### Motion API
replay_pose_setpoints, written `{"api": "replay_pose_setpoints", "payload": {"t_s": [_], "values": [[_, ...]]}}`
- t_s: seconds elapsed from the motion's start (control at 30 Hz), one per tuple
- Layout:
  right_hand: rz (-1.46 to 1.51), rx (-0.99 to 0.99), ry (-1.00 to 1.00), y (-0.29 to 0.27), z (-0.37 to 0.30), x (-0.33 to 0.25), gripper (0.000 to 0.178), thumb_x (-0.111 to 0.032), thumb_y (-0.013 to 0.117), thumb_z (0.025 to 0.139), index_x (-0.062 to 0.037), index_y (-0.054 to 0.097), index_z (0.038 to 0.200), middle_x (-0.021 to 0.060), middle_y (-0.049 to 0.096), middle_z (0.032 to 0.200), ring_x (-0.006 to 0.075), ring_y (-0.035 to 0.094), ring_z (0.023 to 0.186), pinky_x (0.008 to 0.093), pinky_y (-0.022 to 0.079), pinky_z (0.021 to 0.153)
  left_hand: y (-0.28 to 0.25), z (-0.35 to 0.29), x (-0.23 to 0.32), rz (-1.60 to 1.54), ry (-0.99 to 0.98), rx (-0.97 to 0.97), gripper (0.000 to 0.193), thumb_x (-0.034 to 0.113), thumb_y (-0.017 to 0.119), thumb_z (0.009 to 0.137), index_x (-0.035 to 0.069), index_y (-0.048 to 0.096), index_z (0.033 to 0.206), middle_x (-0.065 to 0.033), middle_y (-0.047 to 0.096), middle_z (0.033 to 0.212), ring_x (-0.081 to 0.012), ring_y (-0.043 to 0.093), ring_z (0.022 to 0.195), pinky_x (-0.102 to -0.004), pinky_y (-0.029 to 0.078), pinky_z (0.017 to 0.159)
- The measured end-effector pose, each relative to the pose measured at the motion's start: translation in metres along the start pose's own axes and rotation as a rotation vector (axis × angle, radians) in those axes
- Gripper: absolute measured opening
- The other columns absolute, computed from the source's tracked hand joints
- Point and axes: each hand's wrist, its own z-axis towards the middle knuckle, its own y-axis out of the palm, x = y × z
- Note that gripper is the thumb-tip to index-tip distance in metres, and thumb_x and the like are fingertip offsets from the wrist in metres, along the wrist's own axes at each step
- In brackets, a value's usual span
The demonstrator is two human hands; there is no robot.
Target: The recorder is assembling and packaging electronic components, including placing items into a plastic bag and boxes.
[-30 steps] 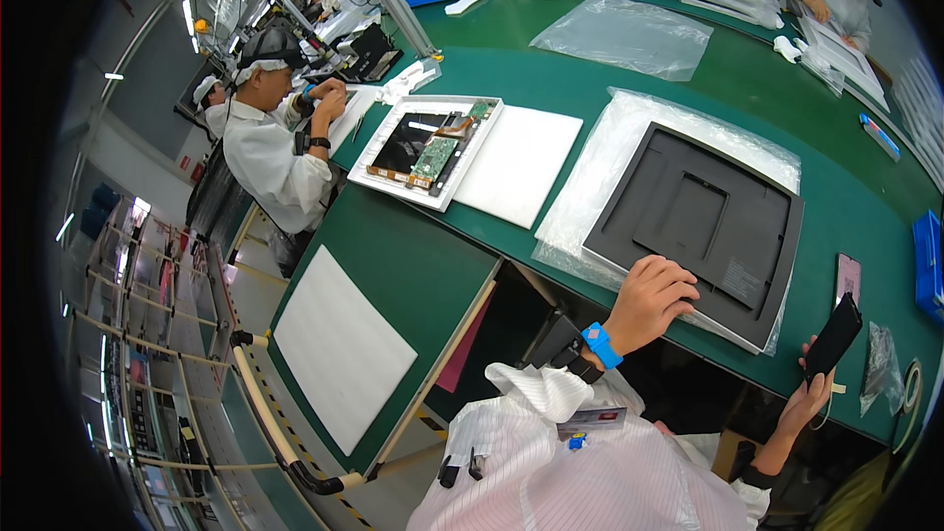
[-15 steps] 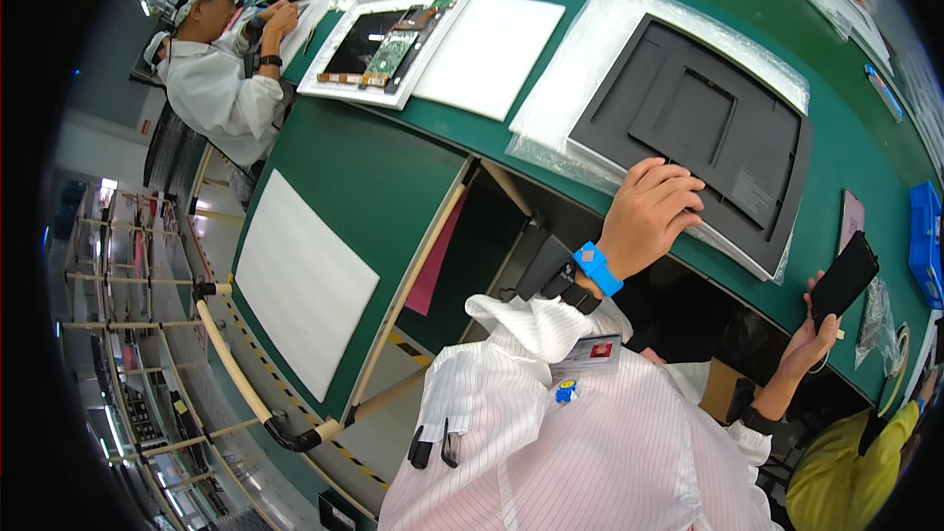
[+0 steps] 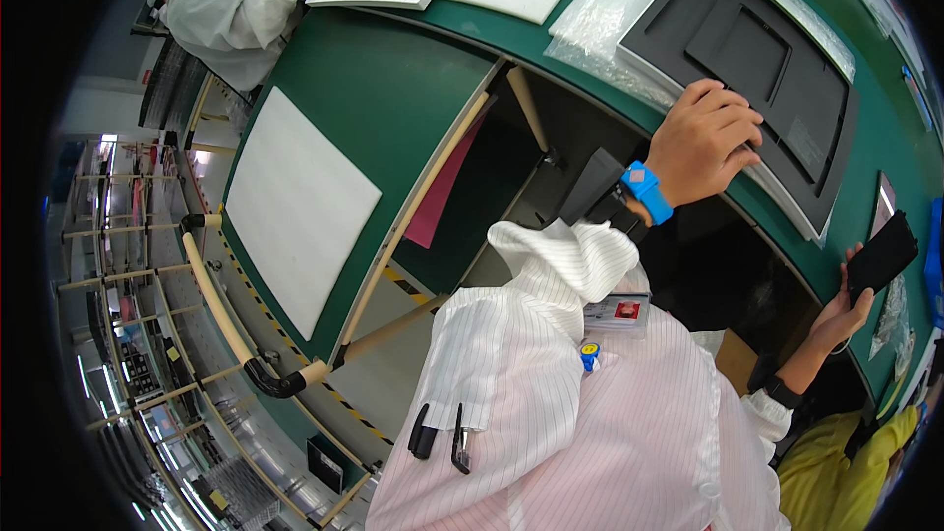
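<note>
White sheet [image 3: 300, 206] flat on green counter [image 3: 383, 64]. Further right, clear wrap [image 3: 602, 31]; black recessed panel [image 3: 737, 54] lying on it. Left hand [image 3: 703, 143], fingers half curled, touches panel's near edge; whether gripping, cannot tell. Right hand [image 3: 841, 313] closed around black slab-shaped device [image 3: 883, 254], near pinkish phone [image 3: 883, 203].

Left grip [image 3: 703, 143] curled, right grip [image 3: 843, 315] seemingly palm-up

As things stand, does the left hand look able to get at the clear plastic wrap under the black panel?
Probably yes, at its edge: the left hand is close by, and nothing covers the wrap sticking out left of the black panel. The panel lies over the rest.
</note>
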Motion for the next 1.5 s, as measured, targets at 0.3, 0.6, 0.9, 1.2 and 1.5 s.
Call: {"api": "replay_pose_setpoints", "payload": {"t_s": [0.3,0.6,0.9,1.2,1.5], "values": [[-0.008,-0.009,-0.016,-0.021,0.001,0.013,0.047,-0.031,0.037,0.095,0.002,0.041,0.129,0.0153,0.052,0.124,0.0228,0.051,0.113,0.0339,0.036,0.093,0.005,0.001,0.008,-0.073,0.045,0.035,0.022,0.014,0.073,0.062,0.009,0.058,0.077,-0.0047,0.061,0.09,-0.0247,0.054,0.095,-0.0405,0.036,0.093],[-0.008,0.014,-0.081,-0.037,0.018,0.044,0.047,-0.035,0.04,0.095,0.0007,0.045,0.126,0.011,0.054,0.122,0.0208,0.053,0.109,0.033,0.036,0.091,0.003,0.008,0.011,-0.099,0.045,0.036,0.023,0.009,0.073,0.063,0.009,0.055,0.077,-0.0046,0.06,0.09,-0.0261,0.053,0.094,-0.0393,0.037,0.092],[-0.052,0.004,-0.127,-0.042,0.02,0.054,0.044,-0.031,0.042,0.095,0.001,0.046,0.125,0.0099,0.057,0.118,0.019,0.055,0.104,0.0306,0.039,0.086,-0.003,0.003,0.014,-0.112,0.02,0.01,0.023,0.009,0.074,0.063,0.008,0.057,0.078,-0.0056,0.059,0.089,-0.0263,0.051,0.096,-0.0383,0.036,0.093],[-0.101,0.045,-0.141,-0.032,0.011,0.043,0.043,-0.03,0.041,0.095,0.0015,0.047,0.124,0.0101,0.057,0.116,0.0178,0.055,0.102,0.03,0.041,0.083,-0.003,0.006,0.013,-0.071,0.03,-0.046,0.019,0.011,0.07,0.069,0.007,0.056,0.081,-0.0055,0.06,0.097,-0.0252,0.053,0.1,-0.0408,0.036,0.094],[-0.084,0.061,-0.125,-0.024,-0.001,0.029,0.043,-0.022,0.042,0.09,0.0051,0.047,0.122,0.0145,0.054,0.12,0.0208,0.055,0.104,0.0308,0.042,0.083,-0.002,0.009,0.012,-0.012,0.004,-0.135,0.015,0.015,0.069,0.073,0.008,0.059,0.083,-0.0041,0.061,0.104,-0.0228,0.052,0.105,-0.0408,0.036,0.095]]}}
